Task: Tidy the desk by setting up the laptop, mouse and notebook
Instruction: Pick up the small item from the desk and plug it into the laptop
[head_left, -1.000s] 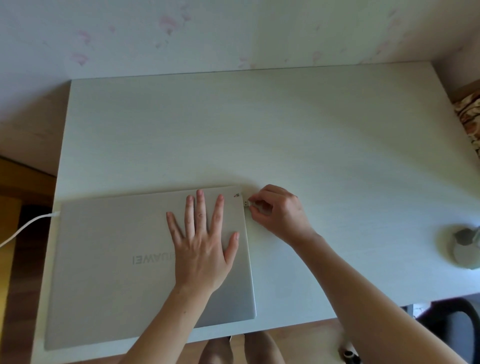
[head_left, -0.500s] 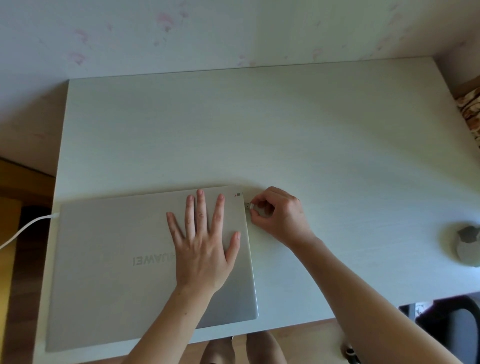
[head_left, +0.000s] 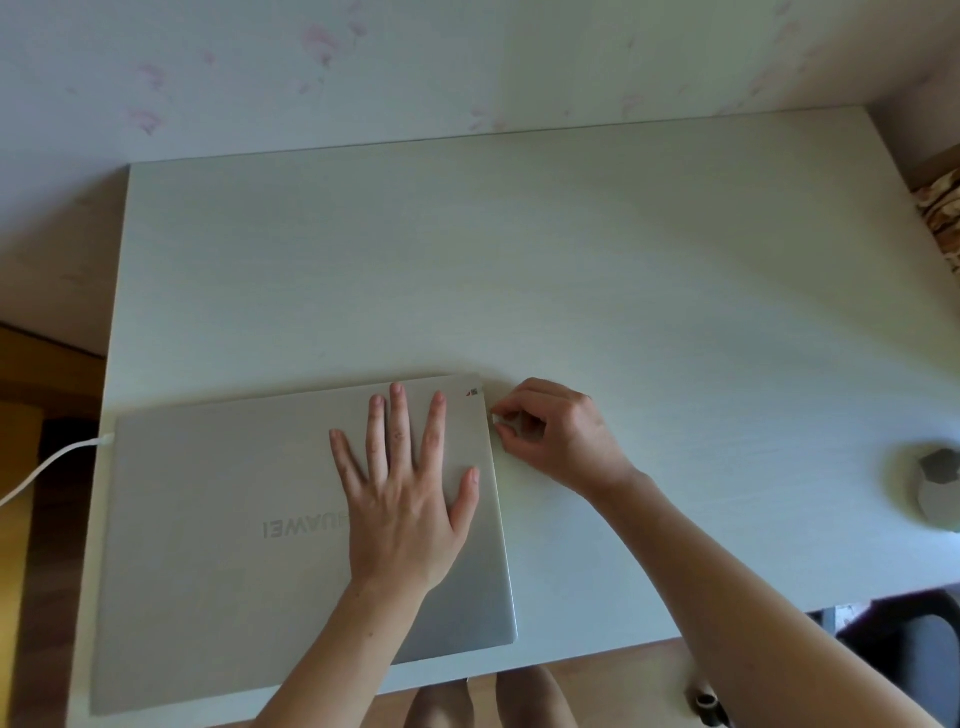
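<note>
A person's left hand (head_left: 402, 499) lies flat, fingers spread, on the lid of a closed silver laptop (head_left: 218, 525) at the front-left of a white desk (head_left: 571, 270), gripping nothing, just pressing down. The right hand (head_left: 550, 434) is pinched shut on a small plug (head_left: 494, 419), prob. a USB dongle for the mouse, pressed against the laptop's right edge near the back corner. Whether it's fully seated can't be told from this angle.

A white cable (head_left: 47, 470) is already in the laptop's left side & trails off the desk. A grey mouse (head_left: 935, 483) sits well apart at the far right edge, partly cut off. No notebook in view.

Risks, as judged: 1 plug is going in by feel, so a tilted or flipped push could jam or scuff the port. If the flat hand eases, the side push could slide the laptop left, straining the cable. The lid is shut, so setup looks early w/ 2 items unplaced; the mouse so near the edge could get knocked off by a reaching arm.
</note>
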